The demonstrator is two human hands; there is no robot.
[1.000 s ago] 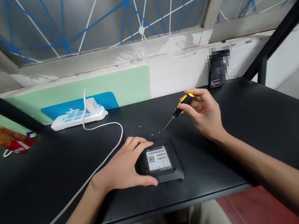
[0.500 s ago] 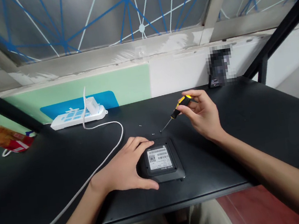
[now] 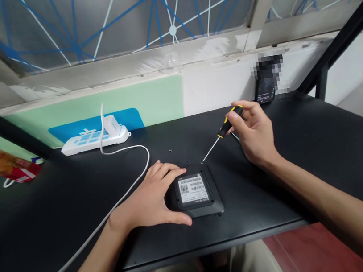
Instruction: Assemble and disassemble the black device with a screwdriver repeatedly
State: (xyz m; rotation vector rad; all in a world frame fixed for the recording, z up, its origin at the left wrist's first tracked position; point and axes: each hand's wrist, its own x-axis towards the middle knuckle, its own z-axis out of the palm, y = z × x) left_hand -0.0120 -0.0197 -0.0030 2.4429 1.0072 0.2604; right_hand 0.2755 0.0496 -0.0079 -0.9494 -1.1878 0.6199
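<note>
A flat black box-shaped device (image 3: 215,196) with a white barcode label (image 3: 193,189) lies on the black table. My left hand (image 3: 151,194) steadies it from the left, fingers at the far edge and thumb at the near edge. In my right hand (image 3: 255,132) is a yellow-and-black screwdriver (image 3: 227,125), tilted so its tip is by the device's far right corner. A tiny light bit, perhaps a screw, shows at the tip. Beneath that hand a second thin shaft (image 3: 234,136) peeks out; its kind is hidden. Two small screws (image 3: 186,160) lie beyond the device.
A white power strip (image 3: 96,140) with a plugged-in charger (image 3: 111,125) stands at the back left. Its white cable (image 3: 122,198) runs along my left forearm. An orange-brown drink bottle (image 3: 8,165) lies far left. A partly pixelated phone (image 3: 265,86) leans against the back wall.
My right hand has moved slightly right and the screwdriver tip has shifted from the table beyond the device to its far right corner. My left hand stays on the device.
</note>
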